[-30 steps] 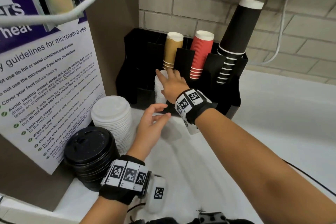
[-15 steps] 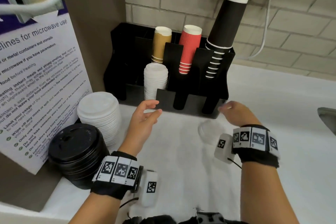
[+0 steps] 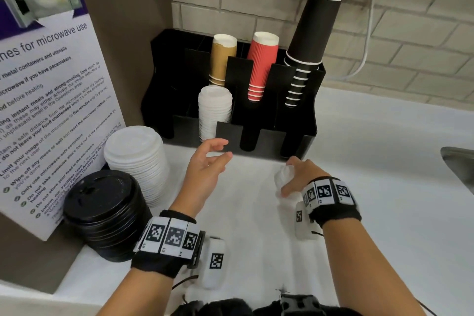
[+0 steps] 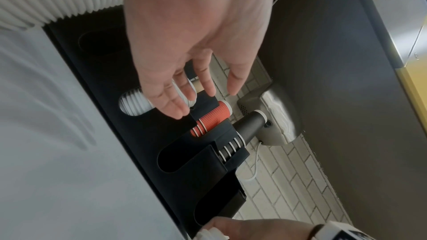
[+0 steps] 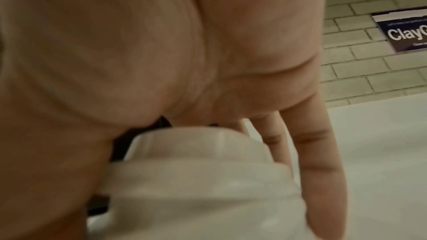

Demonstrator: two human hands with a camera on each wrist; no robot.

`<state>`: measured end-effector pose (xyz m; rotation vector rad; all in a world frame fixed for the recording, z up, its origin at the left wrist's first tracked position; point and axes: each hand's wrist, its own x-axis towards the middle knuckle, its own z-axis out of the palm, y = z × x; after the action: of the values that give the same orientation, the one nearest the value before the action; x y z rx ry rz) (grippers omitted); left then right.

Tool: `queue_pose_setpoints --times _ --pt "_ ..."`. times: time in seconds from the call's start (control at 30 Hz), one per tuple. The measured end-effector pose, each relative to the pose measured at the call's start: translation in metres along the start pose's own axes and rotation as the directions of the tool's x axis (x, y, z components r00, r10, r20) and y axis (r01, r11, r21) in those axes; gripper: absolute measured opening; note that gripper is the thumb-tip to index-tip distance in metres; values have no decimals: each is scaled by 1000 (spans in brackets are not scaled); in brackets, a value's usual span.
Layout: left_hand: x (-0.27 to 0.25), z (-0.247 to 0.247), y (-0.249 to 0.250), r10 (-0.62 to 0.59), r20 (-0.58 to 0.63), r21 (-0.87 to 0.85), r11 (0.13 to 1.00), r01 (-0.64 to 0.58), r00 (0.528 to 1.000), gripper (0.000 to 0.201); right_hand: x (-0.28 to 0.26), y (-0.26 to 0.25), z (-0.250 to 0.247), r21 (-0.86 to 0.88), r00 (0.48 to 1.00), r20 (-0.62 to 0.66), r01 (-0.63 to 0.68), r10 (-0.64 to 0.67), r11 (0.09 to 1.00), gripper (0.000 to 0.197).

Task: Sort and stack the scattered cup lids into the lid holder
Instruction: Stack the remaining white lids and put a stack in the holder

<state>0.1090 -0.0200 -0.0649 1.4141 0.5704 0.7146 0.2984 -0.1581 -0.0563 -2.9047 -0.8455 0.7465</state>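
Note:
A black lid holder stands against the brick wall, with a stack of small white lids in one front slot. My right hand grips a small white lid just above the counter, in front of the holder's right end; the right wrist view shows the lid under my palm. My left hand hovers open in front of the slot with the white lids, holding nothing. In the left wrist view its fingers are spread before the holder.
A tall stack of large white lids and a stack of black lids stand at the left by a microwave notice. Gold, red and black cup stacks sit in the holder's rear slots. A sink edge lies at the right.
My right hand left the white lid stack in the holder, swung down to the right and took hold of a small white lid on the counter. The left hand stayed open.

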Motion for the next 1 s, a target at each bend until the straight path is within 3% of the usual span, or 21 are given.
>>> queue_pose_setpoints --times 0.1,0.17,0.3,0.4,0.5,0.7,0.8,1.0 --pt "-1 -1 0 6 21 25 1000 -7 1000 23 -5 4 -9 125 999 -26 51 -48 991 74" --pt "-2 -1 0 -1 104 82 997 -8 995 30 -11 2 -19 294 986 -49 164 -156 942 67" --pt "-6 6 0 -46 326 122 993 6 944 74 -34 -21 -31 542 916 -74 369 -395 755 63" --pt "-8 13 -1 -17 375 12 1000 13 927 96 -46 -39 -29 674 847 -97 442 -522 592 58" --pt "-8 12 -1 60 353 -53 998 -43 934 88 -52 -47 -25 741 811 -109 452 -575 497 61" --pt "-10 4 1 118 318 -86 992 -95 941 80 -57 -45 -28 772 774 -119 466 -622 432 60" --pt "-10 3 0 81 315 -113 992 -47 946 80 -58 -44 -25 786 770 -113 456 -628 417 62" --pt "-11 5 0 87 272 -102 993 -61 958 80 -62 -45 -24 805 782 -151 452 -604 385 64"
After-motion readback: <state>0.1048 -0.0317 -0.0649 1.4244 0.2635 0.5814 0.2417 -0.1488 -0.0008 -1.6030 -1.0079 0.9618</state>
